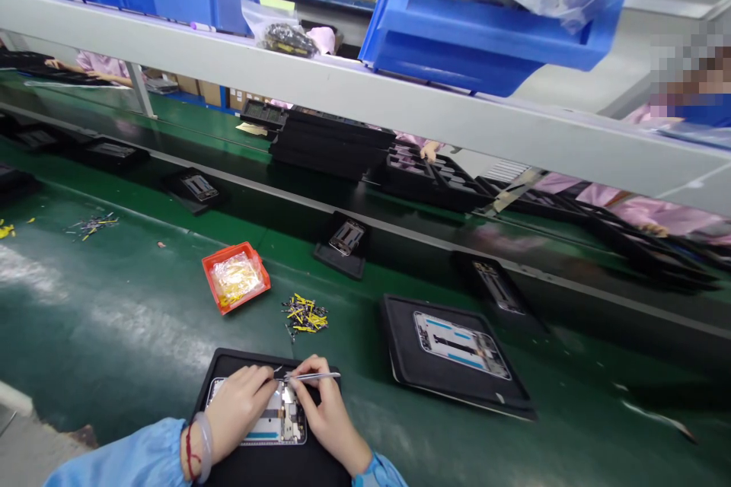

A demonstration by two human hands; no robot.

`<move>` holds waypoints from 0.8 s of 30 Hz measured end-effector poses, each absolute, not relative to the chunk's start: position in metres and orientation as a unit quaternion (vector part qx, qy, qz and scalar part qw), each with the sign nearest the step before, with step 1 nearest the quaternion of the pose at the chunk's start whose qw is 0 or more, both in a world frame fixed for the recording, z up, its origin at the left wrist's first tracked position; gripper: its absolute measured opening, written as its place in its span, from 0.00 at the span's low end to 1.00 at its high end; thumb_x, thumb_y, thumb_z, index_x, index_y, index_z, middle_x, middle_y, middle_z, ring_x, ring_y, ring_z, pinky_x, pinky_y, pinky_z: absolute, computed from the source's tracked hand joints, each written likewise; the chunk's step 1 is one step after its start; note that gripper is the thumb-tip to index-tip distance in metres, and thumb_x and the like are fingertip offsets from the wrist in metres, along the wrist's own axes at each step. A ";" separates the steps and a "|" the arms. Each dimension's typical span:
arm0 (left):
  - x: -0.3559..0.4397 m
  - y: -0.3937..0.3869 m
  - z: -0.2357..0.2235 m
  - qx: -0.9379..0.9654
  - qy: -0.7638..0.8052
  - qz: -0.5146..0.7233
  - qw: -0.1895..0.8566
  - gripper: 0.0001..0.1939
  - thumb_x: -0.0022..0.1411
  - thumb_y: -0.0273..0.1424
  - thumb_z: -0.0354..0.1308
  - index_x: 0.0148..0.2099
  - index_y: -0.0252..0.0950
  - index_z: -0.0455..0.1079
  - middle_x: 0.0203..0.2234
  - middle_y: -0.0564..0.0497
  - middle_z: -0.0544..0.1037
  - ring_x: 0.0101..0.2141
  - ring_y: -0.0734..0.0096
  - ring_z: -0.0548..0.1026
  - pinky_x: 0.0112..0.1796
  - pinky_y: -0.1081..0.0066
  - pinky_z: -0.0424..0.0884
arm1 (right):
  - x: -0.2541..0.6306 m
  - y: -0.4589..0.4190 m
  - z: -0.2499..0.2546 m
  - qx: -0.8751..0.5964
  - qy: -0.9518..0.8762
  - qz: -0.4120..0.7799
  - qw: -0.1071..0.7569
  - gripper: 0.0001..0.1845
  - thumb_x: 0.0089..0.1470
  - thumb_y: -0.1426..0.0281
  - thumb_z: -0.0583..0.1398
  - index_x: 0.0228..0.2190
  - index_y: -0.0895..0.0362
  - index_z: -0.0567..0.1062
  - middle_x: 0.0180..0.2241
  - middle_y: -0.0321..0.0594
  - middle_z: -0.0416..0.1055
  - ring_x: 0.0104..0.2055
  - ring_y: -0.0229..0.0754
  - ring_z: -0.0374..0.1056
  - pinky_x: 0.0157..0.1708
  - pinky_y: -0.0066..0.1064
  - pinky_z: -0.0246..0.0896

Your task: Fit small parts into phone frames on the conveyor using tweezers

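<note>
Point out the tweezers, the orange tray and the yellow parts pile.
Tweezers [314, 376]: head view, on the metal shaft.
Orange tray [227, 253]: head view, on the far rim.
Yellow parts pile [304, 314]: head view, on the pile's middle.

1 head camera looks down at hands [240, 411].

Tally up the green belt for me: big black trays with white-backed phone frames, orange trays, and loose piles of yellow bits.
Black trays with white-backed phone frames: 2
Orange trays: 1
Loose piles of yellow bits: 3
Total: 6
</note>
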State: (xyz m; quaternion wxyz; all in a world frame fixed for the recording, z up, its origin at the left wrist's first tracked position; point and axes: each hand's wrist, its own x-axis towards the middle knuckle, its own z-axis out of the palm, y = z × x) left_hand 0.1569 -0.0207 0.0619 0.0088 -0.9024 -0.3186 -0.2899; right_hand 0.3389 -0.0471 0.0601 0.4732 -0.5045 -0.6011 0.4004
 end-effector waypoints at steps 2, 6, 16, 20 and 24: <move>0.157 -0.021 0.061 -0.906 -0.318 -0.280 0.007 0.15 0.68 0.22 0.41 0.35 0.35 0.68 0.29 0.49 0.74 0.26 0.71 0.72 0.29 0.72 0.68 | 0.339 -0.046 0.064 -0.499 -0.616 0.394 0.466 0.06 0.60 0.63 0.56 0.34 0.52 0.69 0.32 0.39 0.69 0.36 0.44 0.69 0.38 0.35 0.65; 0.157 -0.021 0.065 -0.915 -0.312 -0.254 0.013 0.14 0.67 0.21 0.40 0.36 0.34 0.67 0.30 0.48 0.74 0.27 0.69 0.73 0.30 0.71 0.69 | 0.339 -0.044 0.069 -0.485 -0.646 0.392 0.440 0.05 0.60 0.66 0.55 0.33 0.53 0.69 0.31 0.39 0.70 0.35 0.44 0.69 0.36 0.35 0.64; 0.152 -0.020 0.065 -0.943 -0.292 -0.155 -0.028 0.12 0.64 0.20 0.44 0.44 0.31 0.67 0.36 0.43 0.74 0.33 0.64 0.73 0.34 0.67 0.70 | 0.336 -0.040 0.082 -0.470 -0.547 0.391 0.572 0.06 0.59 0.64 0.58 0.33 0.51 0.66 0.32 0.37 0.67 0.36 0.43 0.70 0.38 0.36 0.67; 0.153 -0.021 0.064 -0.936 -0.309 -0.155 -0.068 0.12 0.64 0.21 0.45 0.45 0.33 0.67 0.37 0.44 0.74 0.34 0.64 0.73 0.36 0.67 0.70 | 0.337 -0.035 0.088 -0.482 -0.496 0.411 0.593 0.11 0.56 0.59 0.61 0.34 0.51 0.65 0.33 0.36 0.68 0.38 0.42 0.71 0.41 0.37 0.68; 0.153 -0.019 0.072 -0.919 -0.329 -0.184 -0.117 0.11 0.65 0.24 0.45 0.41 0.34 0.68 0.37 0.45 0.73 0.34 0.67 0.74 0.36 0.69 0.71 | 0.336 -0.032 0.079 -0.500 -0.474 0.449 0.569 0.17 0.53 0.55 0.62 0.37 0.51 0.64 0.33 0.37 0.71 0.38 0.43 0.72 0.42 0.37 0.68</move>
